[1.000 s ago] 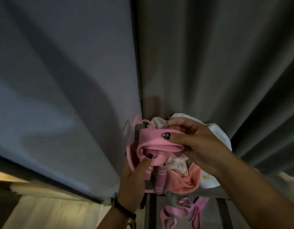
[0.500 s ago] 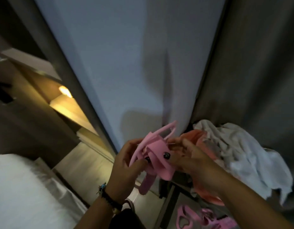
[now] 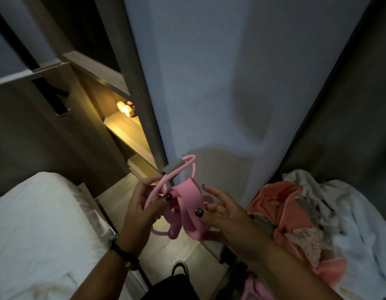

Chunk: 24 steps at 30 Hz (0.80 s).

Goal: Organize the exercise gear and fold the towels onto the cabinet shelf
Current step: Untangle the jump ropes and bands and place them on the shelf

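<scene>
A pink resistance band [image 3: 188,201] with a thin pink tube loop and a grey sleeve is held up in front of me, low in the middle of the view. My left hand [image 3: 142,215] pinches the thin tube between thumb and fingers. My right hand [image 3: 222,215] holds the flat pink strap with its thumb on top, while the other fingers spread loosely behind it. A heap of towels lies at the lower right: an orange towel [image 3: 287,208] and a white towel [image 3: 348,215], both crumpled.
A pale cabinet door [image 3: 220,83] stands straight ahead, with a dark curtain [image 3: 350,115] to its right. A lit wooden shelf [image 3: 127,128] is at the left. A white bed [image 3: 42,230] fills the lower left. More pink gear [image 3: 254,289] lies near the bottom edge.
The view has swung left and down, bringing the bed and lit shelf into sight. Both hands have come down and left with the pink band, and my right fingers have spread open behind the strap.
</scene>
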### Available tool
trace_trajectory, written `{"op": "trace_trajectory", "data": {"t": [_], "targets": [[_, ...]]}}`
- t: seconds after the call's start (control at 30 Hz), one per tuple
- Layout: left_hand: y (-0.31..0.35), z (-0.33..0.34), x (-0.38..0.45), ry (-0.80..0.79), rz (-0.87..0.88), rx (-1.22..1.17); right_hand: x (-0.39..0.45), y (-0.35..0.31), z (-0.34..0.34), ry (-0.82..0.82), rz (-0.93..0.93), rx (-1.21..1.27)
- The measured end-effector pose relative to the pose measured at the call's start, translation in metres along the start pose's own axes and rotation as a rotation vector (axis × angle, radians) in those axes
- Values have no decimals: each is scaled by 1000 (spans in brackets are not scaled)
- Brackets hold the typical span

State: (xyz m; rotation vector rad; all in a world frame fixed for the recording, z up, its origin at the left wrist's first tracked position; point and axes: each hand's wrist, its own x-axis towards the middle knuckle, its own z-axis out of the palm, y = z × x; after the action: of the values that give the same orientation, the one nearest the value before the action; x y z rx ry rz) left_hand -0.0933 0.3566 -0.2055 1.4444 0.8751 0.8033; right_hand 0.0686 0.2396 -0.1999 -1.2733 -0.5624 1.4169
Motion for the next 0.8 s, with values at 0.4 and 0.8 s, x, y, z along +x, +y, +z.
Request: {"op": "trace_trajectory", "data": {"t": [0.4, 0.8], "targets": [[-3, -36, 27, 331, -201, -272, 47, -7, 32, -2, 3, -120], [-24, -129, 82, 614, -185, -269, 150, -14, 111, -64, 57, -108]]}}
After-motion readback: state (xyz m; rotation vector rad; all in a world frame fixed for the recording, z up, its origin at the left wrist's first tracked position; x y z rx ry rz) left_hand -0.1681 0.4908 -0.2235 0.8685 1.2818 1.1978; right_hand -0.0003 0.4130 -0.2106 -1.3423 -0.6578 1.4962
